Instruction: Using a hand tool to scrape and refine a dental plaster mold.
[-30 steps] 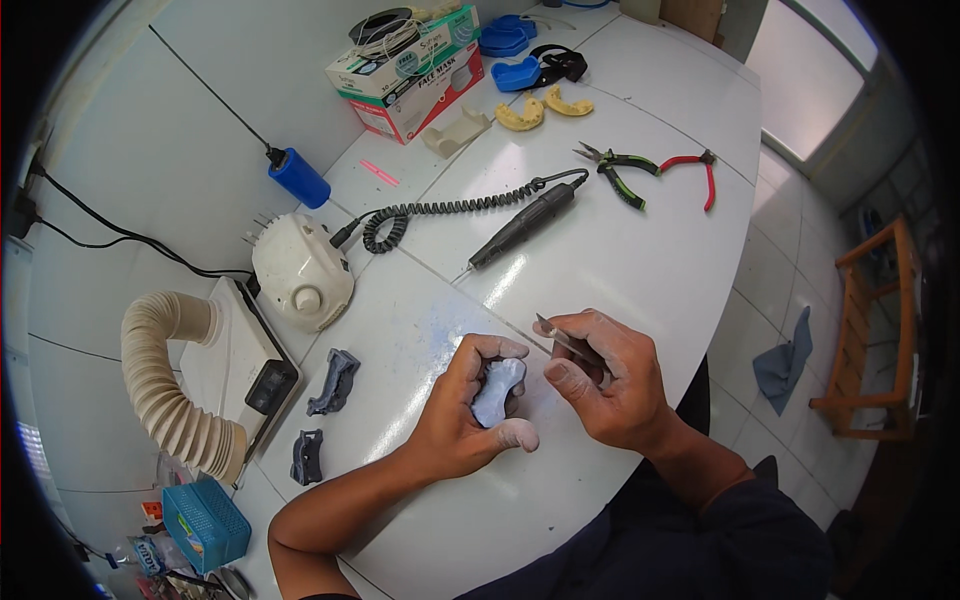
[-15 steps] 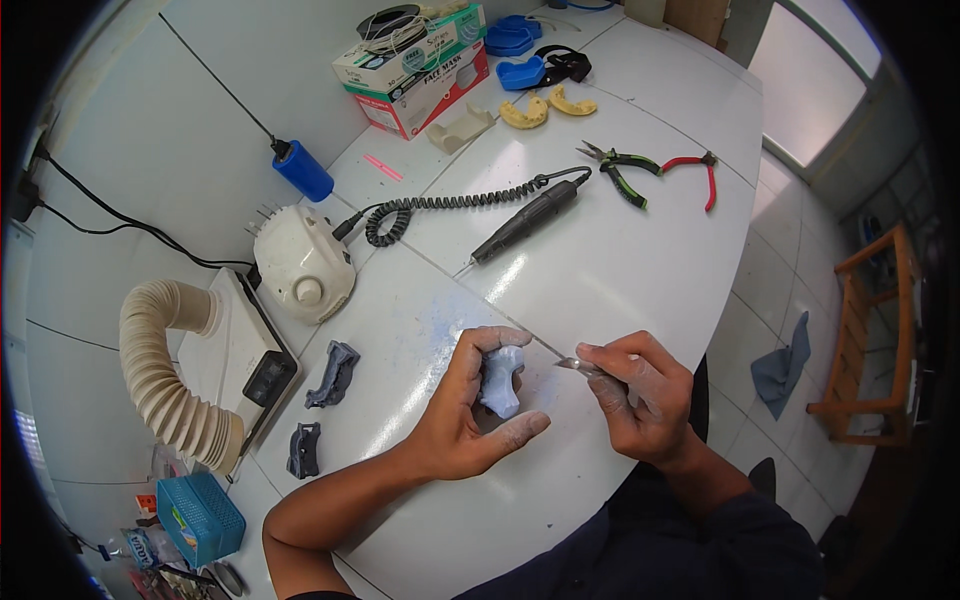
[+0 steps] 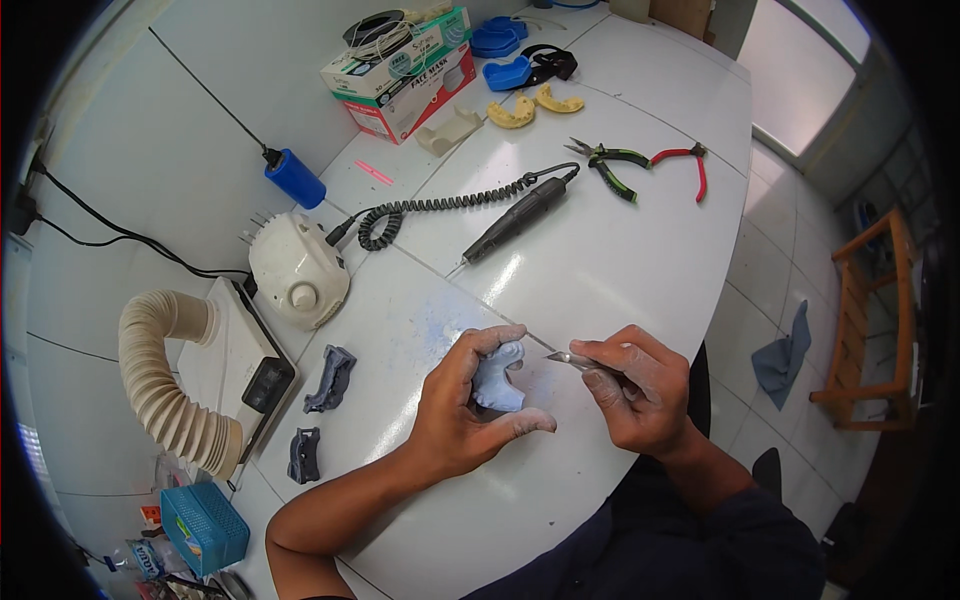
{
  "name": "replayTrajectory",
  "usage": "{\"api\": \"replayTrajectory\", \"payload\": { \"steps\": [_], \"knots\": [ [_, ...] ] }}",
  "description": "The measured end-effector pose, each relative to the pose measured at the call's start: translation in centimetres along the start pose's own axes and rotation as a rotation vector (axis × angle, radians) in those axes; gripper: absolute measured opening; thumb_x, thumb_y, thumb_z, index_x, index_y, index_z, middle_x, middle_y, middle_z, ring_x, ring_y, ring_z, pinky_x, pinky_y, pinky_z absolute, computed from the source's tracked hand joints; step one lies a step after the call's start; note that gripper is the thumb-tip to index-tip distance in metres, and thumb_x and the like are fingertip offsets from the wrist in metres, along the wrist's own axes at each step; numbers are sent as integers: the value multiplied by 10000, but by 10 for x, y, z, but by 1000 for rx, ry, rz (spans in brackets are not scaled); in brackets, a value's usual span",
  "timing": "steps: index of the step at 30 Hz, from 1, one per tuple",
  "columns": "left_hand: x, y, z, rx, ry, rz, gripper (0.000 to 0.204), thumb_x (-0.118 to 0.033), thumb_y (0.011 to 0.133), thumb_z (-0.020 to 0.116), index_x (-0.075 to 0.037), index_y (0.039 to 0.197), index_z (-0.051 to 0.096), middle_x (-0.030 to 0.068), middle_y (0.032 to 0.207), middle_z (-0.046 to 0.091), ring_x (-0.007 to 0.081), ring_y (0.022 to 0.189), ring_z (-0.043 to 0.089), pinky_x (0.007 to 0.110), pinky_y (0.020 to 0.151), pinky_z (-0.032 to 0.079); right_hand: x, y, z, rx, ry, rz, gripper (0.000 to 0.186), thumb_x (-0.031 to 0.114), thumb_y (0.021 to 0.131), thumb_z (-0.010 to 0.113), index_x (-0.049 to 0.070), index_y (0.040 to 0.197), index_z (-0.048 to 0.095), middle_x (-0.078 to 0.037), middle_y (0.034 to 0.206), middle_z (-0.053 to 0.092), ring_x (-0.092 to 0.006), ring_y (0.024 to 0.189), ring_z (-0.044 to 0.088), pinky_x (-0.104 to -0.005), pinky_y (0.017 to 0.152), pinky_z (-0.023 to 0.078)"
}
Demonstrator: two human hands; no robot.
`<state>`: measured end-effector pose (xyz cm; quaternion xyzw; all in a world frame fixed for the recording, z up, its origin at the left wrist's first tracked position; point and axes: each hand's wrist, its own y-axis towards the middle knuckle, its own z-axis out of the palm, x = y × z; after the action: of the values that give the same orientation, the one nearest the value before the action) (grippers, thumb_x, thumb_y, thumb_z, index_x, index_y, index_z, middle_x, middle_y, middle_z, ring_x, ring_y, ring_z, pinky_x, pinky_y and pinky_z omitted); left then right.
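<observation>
One pale-blue, horseshoe-shaped piece [image 3: 497, 385] sits in the left hand [image 3: 448, 405], gripped by its curled fingers, the thumb stretched out on the near side. The right hand [image 3: 645, 390] pinches a small metal knife [image 3: 572, 359], its pointed blade facing the left hand, near the piece but apart from it. White dust coats both hands' fingertips. Blue powder [image 3: 436, 322] speckles the white table [image 3: 590, 490] just beyond the left hand; two dark grey moulded blocks, one farther [image 3: 330, 380], one nearer [image 3: 304, 456], lie to its left. Well beyond both hands rests a black handpiece [image 3: 515, 220] on a coiled cord [image 3: 450, 203].
</observation>
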<state>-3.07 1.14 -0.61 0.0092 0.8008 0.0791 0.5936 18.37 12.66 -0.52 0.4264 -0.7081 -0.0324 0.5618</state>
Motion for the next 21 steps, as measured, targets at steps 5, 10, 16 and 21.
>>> {"api": "replayTrajectory", "payload": {
  "steps": [5, 10, 16, 21],
  "knots": [
    [1, -1, 0, -5, 12, 5, 933, -243, 752, 1006, 6, 1487, 488, 63, 1196, 580, 121, 1051, 563, 260, 923, 471, 4, 2, -1, 46, 3, 45, 282, -106, 864, 737, -42, 1137, 775, -107, 862, 686, -104, 647, 582, -245, 564, 441],
    [2, 5, -3, -28, 168, 144, 912, -293, 731, 1016, 1, 1447, 534, 97, 1213, 538, 165, 1096, 556, 291, 955, 452, 0, 0, 0, 35, 8, 38, 279, -101, 864, 741, -42, 1135, 776, -102, 858, 685, -101, 640, 573, -244, 559, 432],
    [-4, 5, -3, -60, 272, 189, 913, -301, 716, 1016, 16, 1444, 566, 155, 1224, 522, 279, 1081, 599, 375, 931, 521, 0, 2, 0, 40, 13, 43, 271, -87, 870, 744, -42, 1135, 778, -102, 845, 685, -107, 637, 576, -247, 562, 435],
    [2, 2, 3, -82, -71, 10, 1036, -279, 748, 1008, 10, 1549, 418, 155, 1239, 530, 242, 1146, 635, 352, 890, 570, -2, 3, -2, 51, -1, 27, 285, -64, 869, 765, -39, 1152, 777, -124, 839, 694, -139, 607, 591, -276, 541, 454]
  ]
}}
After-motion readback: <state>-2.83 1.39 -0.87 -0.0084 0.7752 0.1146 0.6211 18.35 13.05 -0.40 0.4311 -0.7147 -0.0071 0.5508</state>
